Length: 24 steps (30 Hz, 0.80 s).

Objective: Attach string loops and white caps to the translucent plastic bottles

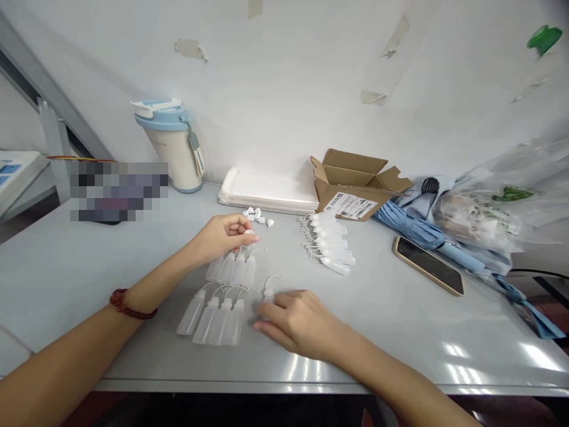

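My left hand (226,236) is closed in a pinch on a small white cap (249,233), above a row of small translucent squeeze bottles (226,270). Several more bottles (217,323) lie side by side nearer the front edge, thin white straps curling from their necks. To the right of these, my right hand (297,320) grips one bottle (268,293); its neck and strap stick up past the fingers, and its lower part is hidden. Loose white caps (253,216) with fine tips lie just beyond my left hand.
Further right lies another group of bottles (331,243) in front of an open cardboard box (351,187). A stack of white trays (271,190) and a tumbler (175,154) stand along the wall. A phone (429,265), a folded blue umbrella (411,228) and a plastic bag (484,207) occupy the right side.
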Tool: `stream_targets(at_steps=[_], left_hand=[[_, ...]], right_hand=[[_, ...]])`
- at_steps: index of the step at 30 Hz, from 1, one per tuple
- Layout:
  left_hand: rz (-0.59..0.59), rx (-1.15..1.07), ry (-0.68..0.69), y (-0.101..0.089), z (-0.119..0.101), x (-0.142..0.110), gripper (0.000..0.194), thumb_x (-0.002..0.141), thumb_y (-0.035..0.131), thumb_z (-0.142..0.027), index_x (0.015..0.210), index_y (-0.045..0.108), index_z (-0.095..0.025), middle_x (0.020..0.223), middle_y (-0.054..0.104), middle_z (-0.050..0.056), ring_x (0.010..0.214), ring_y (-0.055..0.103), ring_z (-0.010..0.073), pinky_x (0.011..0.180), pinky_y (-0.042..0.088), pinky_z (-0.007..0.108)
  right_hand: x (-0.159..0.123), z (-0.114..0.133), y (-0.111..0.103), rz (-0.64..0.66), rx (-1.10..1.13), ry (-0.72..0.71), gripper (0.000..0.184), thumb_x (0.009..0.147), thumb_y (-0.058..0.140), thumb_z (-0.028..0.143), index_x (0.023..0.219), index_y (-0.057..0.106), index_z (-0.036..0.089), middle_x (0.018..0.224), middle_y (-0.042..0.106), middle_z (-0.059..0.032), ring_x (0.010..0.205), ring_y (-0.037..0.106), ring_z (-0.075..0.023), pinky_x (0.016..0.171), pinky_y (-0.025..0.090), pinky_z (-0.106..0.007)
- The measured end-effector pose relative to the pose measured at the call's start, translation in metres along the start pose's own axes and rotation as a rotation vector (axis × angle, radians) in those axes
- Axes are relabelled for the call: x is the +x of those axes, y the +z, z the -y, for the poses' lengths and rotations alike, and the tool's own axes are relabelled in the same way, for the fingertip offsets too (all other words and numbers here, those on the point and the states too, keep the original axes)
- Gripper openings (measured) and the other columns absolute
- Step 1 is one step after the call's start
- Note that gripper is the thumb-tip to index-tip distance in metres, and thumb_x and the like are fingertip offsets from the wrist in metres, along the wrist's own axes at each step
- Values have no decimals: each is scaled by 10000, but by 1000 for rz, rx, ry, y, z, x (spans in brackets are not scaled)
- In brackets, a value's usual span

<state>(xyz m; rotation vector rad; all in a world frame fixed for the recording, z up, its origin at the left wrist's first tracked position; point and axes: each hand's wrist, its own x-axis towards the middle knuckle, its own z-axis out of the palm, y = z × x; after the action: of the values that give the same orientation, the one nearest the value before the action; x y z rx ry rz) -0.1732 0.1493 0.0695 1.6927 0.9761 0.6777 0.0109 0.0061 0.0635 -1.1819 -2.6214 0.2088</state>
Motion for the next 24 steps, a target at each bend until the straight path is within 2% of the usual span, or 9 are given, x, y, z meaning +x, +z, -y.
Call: stream_targets(at_steps=[6, 13, 19, 24], left_hand=[[91, -78, -74, 2, -10, -6, 223, 721, 683, -374, 721, 570, -183, 469, 527, -63, 428, 468, 84, 465, 400, 216], [237, -182, -123, 10, -15, -12, 190, 700, 716, -305, 748, 584, -178, 583, 655, -22, 511, 571, 115, 528, 475, 248], [378, -178, -101, 15, -14, -16, 191, 746, 673, -333, 853, 595, -196, 687, 692, 1, 596, 624, 151, 608, 512, 300], [467, -198, -90, 13, -16, -17, 198, 779, 650, -319, 911, 588, -184, 737, 694, 0, 636, 630, 140, 641, 508, 281]], right_hand=[[1, -12, -4, -150, -129, 52, 282, 946, 364, 228, 845, 620, 166, 564, 513, -3, 483, 461, -124, 488, 274, -251], [1, -22, -6, -275, -52, 103, 244, 910, 375, 169, 888, 617, 156, 632, 533, -23, 563, 478, -132, 520, 342, -234], [2, -22, -7, -273, 167, 83, 219, 868, 388, 130, 908, 603, 141, 686, 538, -32, 596, 481, -131, 548, 384, -227], [2, -21, -9, -250, 287, 68, 212, 803, 409, 92, 883, 596, 154, 697, 540, -24, 602, 483, -128, 552, 377, -227]])
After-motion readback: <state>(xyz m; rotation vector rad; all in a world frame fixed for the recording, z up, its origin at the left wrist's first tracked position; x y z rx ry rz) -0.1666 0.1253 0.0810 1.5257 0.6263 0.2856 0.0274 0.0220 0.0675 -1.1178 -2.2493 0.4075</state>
